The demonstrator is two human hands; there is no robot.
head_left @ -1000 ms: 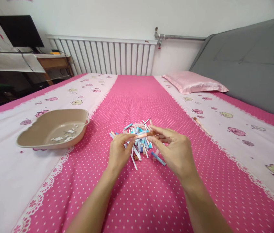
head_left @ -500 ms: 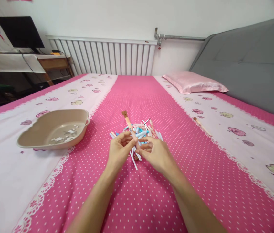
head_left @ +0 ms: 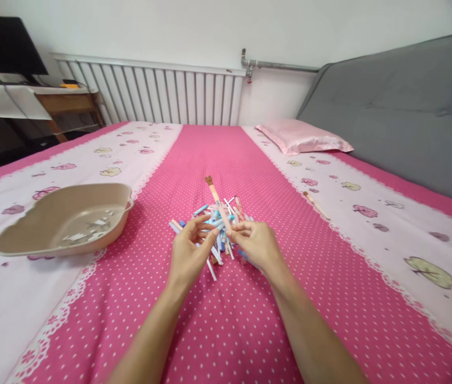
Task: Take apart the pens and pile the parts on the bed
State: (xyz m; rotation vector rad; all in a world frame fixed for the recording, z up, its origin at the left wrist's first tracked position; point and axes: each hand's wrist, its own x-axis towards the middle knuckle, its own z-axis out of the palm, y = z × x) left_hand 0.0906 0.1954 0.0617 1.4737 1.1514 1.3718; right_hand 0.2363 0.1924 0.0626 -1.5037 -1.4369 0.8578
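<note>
Above a pile of pen parts, a peach-coloured pen (head_left: 215, 197) with a brown shaped top slants up and away from me. My right hand (head_left: 256, 242) pinches its lower end between thumb and fingers. Just left of the pen is my left hand (head_left: 192, 248), its fingers curled loosely and apart, with nothing visible between them. Beneath both hands lies the pile (head_left: 214, 216) of blue, white and pink tubes, caps and thin white sticks, partly hidden by the hands.
A beige basin (head_left: 62, 213) with small white pieces stands on the bed at left. Another peach pen with a brown top (head_left: 317, 205) lies on the pink dotted bedspread (head_left: 226, 330) at right. Farther back are a pink pillow (head_left: 304, 137) and a grey headboard (head_left: 405, 106).
The view has turned a little to the right. My left hand has come away from the pen, which my right hand still holds.
</note>
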